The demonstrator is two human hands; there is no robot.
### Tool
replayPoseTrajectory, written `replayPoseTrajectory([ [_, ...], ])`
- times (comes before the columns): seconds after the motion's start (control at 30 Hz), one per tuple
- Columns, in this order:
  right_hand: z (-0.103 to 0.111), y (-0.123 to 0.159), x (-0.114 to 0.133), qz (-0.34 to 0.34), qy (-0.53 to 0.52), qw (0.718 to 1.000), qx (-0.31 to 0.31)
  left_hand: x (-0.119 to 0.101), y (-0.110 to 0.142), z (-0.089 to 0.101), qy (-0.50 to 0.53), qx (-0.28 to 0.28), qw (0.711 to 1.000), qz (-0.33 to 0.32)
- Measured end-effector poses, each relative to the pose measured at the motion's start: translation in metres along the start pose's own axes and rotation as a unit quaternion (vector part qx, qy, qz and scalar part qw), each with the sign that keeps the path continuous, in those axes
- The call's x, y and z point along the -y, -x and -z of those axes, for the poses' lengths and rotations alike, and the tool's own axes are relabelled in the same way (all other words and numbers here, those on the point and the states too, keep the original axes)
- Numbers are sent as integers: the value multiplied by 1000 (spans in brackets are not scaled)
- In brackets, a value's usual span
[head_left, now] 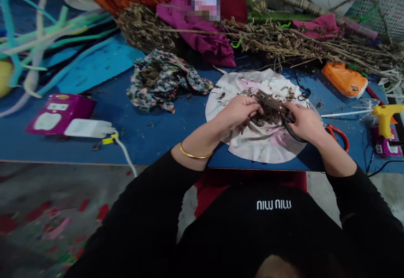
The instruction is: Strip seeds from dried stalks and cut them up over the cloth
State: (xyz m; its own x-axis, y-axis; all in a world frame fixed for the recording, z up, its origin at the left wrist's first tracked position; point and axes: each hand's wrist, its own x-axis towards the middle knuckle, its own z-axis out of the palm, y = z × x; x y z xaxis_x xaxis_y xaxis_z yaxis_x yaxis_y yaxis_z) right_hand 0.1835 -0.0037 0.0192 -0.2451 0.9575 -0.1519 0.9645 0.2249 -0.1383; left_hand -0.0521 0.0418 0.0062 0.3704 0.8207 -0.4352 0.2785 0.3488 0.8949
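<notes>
My right hand (305, 122) is closed round the dark handles of a pair of scissors (274, 103), whose blades point left over a heap of dried plant bits (267, 116). My left hand (240, 110) is closed in a pinch on some of the dried plant material next to the blade tips. Both hands hover over a round white cloth (268, 149) stained pink, spread on the blue table (158, 130). A gold bangle (192, 153) circles my left wrist.
Dried branches (299, 42) lie along the back. A crumpled floral cloth (160, 80), magenta fabric (202, 38), an orange bag (344, 78), a yellow glue gun (385, 118), red-handled scissors (339, 134), a purple box (59, 111), a white charger (90, 128) and pastel pipe cleaners (38, 38) surround the cloth.
</notes>
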Motion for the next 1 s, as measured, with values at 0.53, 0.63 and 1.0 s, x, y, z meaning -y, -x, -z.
replayPoseTrajectory([
  [0.53,-2,0,5,-11,26,1000,12,-13,3,-5,30,27,997,68],
  [0.63,-4,-1,2,-9,21,1000,5,-13,4,-4,26,25,997,71],
  [1.0,-2,1,3,-15,-12,1000,-24,-12,0,-5,48,11,997,62],
])
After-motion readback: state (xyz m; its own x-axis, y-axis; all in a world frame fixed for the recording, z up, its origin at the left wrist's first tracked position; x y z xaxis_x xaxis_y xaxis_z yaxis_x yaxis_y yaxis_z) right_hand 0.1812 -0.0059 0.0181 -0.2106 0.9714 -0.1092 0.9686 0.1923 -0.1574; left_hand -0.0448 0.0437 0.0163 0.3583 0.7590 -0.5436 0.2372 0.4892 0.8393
